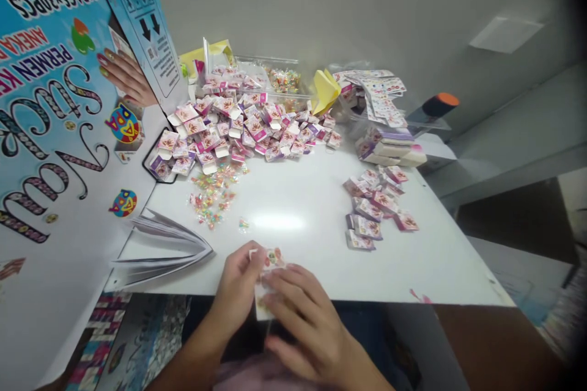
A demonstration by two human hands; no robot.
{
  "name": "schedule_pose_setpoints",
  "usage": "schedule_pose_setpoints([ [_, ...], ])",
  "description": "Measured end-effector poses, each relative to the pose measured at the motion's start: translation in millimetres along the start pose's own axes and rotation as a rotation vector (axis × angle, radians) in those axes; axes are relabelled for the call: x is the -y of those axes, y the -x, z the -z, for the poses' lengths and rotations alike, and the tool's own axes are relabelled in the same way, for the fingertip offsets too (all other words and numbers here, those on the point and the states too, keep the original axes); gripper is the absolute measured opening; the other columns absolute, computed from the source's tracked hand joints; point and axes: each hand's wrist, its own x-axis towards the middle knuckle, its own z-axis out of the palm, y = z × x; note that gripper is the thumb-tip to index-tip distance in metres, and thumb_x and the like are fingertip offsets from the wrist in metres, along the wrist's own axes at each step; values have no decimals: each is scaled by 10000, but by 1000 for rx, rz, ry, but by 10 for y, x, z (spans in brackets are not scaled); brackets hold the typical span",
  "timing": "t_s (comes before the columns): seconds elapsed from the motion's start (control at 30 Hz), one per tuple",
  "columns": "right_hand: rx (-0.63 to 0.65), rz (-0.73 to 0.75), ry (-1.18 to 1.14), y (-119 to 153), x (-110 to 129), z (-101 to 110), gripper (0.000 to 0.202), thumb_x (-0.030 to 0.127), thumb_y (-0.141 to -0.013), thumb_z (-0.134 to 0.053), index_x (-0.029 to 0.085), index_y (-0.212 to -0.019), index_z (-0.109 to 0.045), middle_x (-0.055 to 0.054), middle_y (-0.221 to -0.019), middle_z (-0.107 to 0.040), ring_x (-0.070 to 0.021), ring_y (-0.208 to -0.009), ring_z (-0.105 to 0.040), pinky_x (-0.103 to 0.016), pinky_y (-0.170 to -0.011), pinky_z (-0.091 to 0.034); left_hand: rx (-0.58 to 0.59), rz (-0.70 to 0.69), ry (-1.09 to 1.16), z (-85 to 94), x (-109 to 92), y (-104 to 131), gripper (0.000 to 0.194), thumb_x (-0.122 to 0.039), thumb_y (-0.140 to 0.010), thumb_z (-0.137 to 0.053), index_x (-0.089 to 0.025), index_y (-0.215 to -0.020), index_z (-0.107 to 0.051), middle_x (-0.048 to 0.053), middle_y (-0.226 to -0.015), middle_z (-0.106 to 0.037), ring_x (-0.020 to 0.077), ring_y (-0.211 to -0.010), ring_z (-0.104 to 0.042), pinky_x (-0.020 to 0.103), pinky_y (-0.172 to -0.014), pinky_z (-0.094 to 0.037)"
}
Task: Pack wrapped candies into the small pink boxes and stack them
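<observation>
White tabletop (pixel 312 226) ahead, printed card (pixel 274 258) at its six-o'clock edge, long axis twelve-to-six. My left hand (pixel 236 287) pinches upper end from nine o'clock; right hand (pixel 312 311) touches from four, thumb wide.

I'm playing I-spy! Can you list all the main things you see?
Piled boxes: dozens, pink-white, far side
Loose boxes: about twelve, pink-white, right side
Wrapped bits: many, multicoloured, before the pile
Bin: one, clear, behind the pile
Folded sheet: one, yellow, beside the bin
Printed sheets: several, white, far right
Cylinder: one, dark, orange-ended, far right
Folded papers: several, white, near left
Printed panel: one, blue-white, left
Table: one, white, centre
Printed card: one, white, in left hand
Left hand: one, holding the card
Right hand: one, over the card
</observation>
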Motion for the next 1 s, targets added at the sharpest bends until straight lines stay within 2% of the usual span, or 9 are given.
schedule_pose_setpoints([
  [0.1,-272,-440,-210,71,25,-222,426,291,-913,-601,213,-1324,-525,-158,-1236,-644,-289,-1155,-626,-449,-929,-547,-56,-139,-142,7,27,57,329,-443,-913,-584,-162,-744,-608,28,-801,-588,126,-680,-533,217,-592,-440],
  [0.23,-110,-896,-711,-8,32,-382,329,468,-958,-512,171,-941,-652,-15,-640,-650,-151,-550,-637,-247,-535,-522,25,-187,-129,-36,88,155,354,-448,-926,-539,-162,-731,-609,58,-969,-545,116,-604,-550,255,-510,-478],
  [0.33,-128,-1035,-840,-109,38,-400,402,562,-905,-558,163,-917,-606,28,-547,-577,-114,-446,-546,-215,-453,-441,-37,-181,-149,-35,89,189,331,-442,-924,-539,-177,-734,-591,26,-871,-507,86,-474,-477,252,-407,-422],
  [0.53,40,-864,-1019,-259,94,-345,338,501,-947,-539,172,-960,-617,42,-575,-553,-87,-483,-492,-201,-487,-403,-186,-475,-509,101,-75,233,376,-397,-928,-541,-192,-622,-618,67,-820,-582,195,-755,-556,314,-702,-490],
  [0.67,-121,-879,-1173,-305,77,-371,349,508,-921,-578,175,-1008,-636,36,-559,-563,-110,-474,-526,-242,-508,-460,-216,-492,-627,118,-93,229,367,-352,-924,-548,-202,-596,-622,79,-866,-614,225,-871,-573,330,-802,-479],
  [0.77,-210,-805,-1254,-297,63,-385,395,470,-867,-673,220,-1164,-603,-19,-780,-663,-137,-624,-619,-282,-624,-528,-357,-423,-560,96,-51,188,128,-339,-866,-650,-228,-930,-649,68,-1044,-642,218,-943,-593,306,-802,-489],
  [0.83,-247,-797,-1200,-285,59,-399,474,457,-849,-700,256,-1256,-562,-40,-913,-675,-142,-692,-638,-274,-640,-534,-333,-299,-518,91,-32,158,295,-358,-827,-703,-233,-1068,-588,40,-972,-665,180,-794,-611,274,-707,-493],
  [0.9,-241,-820,-1087,-281,48,-427,403,448,-898,-637,245,-1242,-582,-11,-782,-652,-125,-594,-605,-238,-545,-500,-202,-154,-520,107,-31,131,215,-413,-864,-649,-210,-887,-580,-17,-694,-626,143,-592,-562,241,-588,-447],
  [1.0,-217,-745,-874,-304,-11,-486,265,372,-976,-503,207,-1083,-681,26,-616,-572,-88,-417,-490,-214,-428,-420,-138,-85,-597,171,-61,95,386,-475,-918,-532,-205,-648,-479,-51,-496,-471,122,-490,-475,226,-513,-362],
])
